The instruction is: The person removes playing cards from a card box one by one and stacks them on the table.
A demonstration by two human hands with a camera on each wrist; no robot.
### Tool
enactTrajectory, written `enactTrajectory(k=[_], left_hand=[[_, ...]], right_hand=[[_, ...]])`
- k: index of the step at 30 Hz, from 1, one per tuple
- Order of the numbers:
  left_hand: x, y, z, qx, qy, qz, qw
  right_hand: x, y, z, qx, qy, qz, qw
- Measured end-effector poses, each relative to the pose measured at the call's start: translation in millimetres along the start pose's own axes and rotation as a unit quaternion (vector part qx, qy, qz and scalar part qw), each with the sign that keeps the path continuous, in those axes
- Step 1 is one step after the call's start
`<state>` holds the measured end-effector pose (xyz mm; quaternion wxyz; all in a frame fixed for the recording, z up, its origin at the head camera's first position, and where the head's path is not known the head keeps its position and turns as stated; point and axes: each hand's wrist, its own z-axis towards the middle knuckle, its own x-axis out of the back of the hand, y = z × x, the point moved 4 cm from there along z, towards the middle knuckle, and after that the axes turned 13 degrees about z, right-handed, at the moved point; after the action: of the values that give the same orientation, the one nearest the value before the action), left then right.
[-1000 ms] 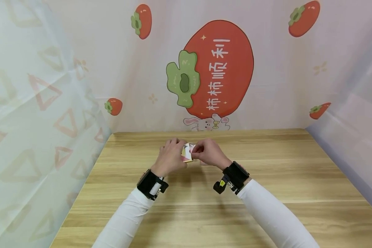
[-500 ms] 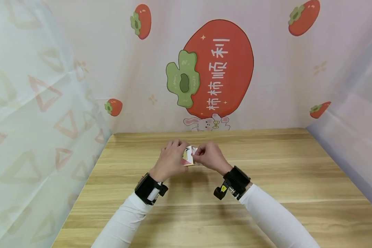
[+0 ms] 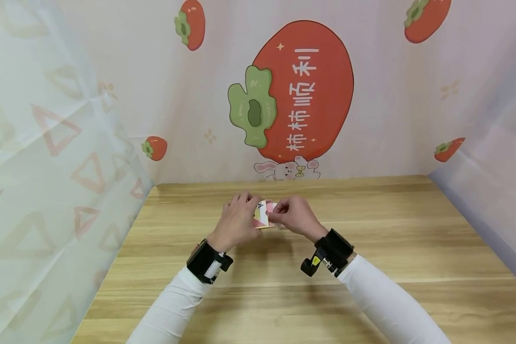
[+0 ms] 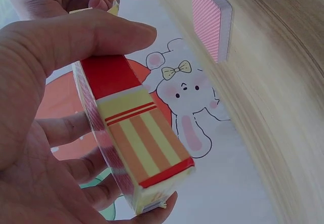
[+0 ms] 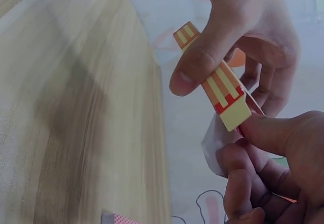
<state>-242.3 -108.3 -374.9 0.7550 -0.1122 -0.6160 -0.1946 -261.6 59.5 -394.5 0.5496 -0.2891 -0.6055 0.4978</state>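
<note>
My left hand (image 3: 237,222) holds a playing card box (image 3: 262,216) just above the table, thumb on one narrow side and fingers round the other. In the left wrist view the side of the box (image 4: 147,138) is red, with cream and orange stripes. My right hand (image 3: 295,217) pinches at the end of the box; in the right wrist view its thumb and fingers (image 5: 268,133) are at the flap, with a pale translucent piece (image 5: 215,143) beside them. A deck of cards (image 4: 210,21) with pink patterned backs stands on the table, mostly hidden by my right hand in the head view.
The wooden table (image 3: 370,267) reaches back to a cloth backdrop (image 3: 370,95) printed with persimmons and a rabbit. More printed cloth (image 3: 69,191) hangs along the left side, and pale cloth hangs on the right.
The right hand has shifted slightly to the right at the box's end, and more of a red patterned part shows there. The left hand keeps its grip; the head view has shifted slightly.
</note>
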Motion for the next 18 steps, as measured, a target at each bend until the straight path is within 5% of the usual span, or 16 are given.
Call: enactTrajectory(k=[18], left_hand=[[-1.9,1.0,3.8,0.008,-0.011,0.003,0.9999]], right_hand=[[10.9,10.1,-0.8,-0.031,-0.024,0.051,0.998]])
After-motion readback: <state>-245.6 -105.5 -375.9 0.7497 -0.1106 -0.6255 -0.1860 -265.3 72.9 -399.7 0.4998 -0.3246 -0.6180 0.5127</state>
